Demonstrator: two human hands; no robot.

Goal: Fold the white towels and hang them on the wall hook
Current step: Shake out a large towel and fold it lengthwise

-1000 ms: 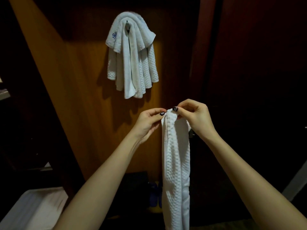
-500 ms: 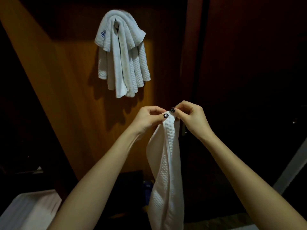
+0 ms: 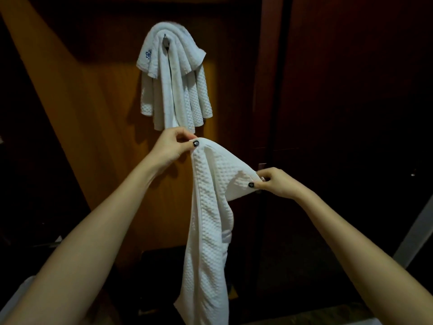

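Note:
A white waffle-weave towel [image 3: 208, 221] hangs down in front of me, held by its top edge. My left hand [image 3: 172, 147] pinches one upper corner, just below the hung towels. Lower and to the right, my right hand [image 3: 274, 182] pinches the other corner, so the top edge stretches slanting between them. On the wooden wall above, several folded white towels [image 3: 174, 78] drape over a metal wall hook [image 3: 165, 39]; one shows a blue embroidered mark.
The orange-lit wooden wall panel [image 3: 98, 127] is straight ahead, with a dark wooden door [image 3: 351, 113] to its right. A white surface [image 3: 14, 299] shows at the bottom left corner. Dark objects sit on the floor below the towel.
My hands were pinching the towel's top close together; now they have spread apart, the right hand moving right and down, opening the towel's upper edge.

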